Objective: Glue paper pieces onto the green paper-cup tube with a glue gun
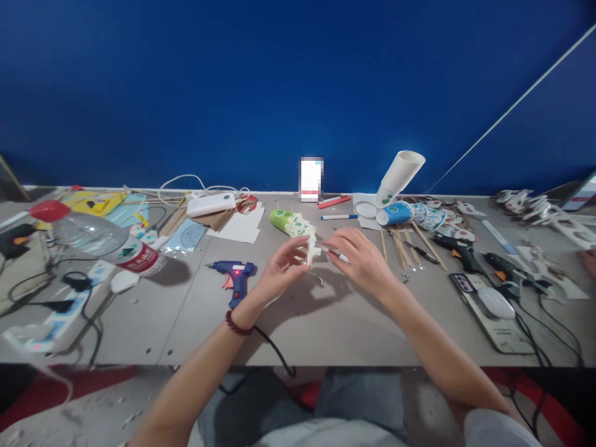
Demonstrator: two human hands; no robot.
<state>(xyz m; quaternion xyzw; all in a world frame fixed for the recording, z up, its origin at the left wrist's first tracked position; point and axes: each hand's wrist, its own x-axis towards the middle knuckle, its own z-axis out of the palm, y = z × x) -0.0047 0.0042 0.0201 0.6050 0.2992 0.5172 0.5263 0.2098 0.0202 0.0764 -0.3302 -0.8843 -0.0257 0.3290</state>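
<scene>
Between the thumb and fingers of my left hand point(285, 266) is a small white jagged piece point(313, 249), held upright above the table. Thin strands hang just under it. Close to its right side, my right hand point(357, 256) is closed in a pinch; a slim whitish thing shows at its fingertips, too small to name. Left of my left wrist, a blue hot glue gun point(235, 273) lies with a red light on. Behind the white piece, green-patterned paper cups point(291, 222) lie on their side.
A big plastic bottle point(112, 239) and a power strip point(77, 307) lie left. Stacked white cups point(401, 177), blue cups point(410, 215), wooden sticks point(404, 245) and a blue marker point(339, 217) sit behind. At right are black glue guns point(460, 251), a phone point(493, 323) and cables.
</scene>
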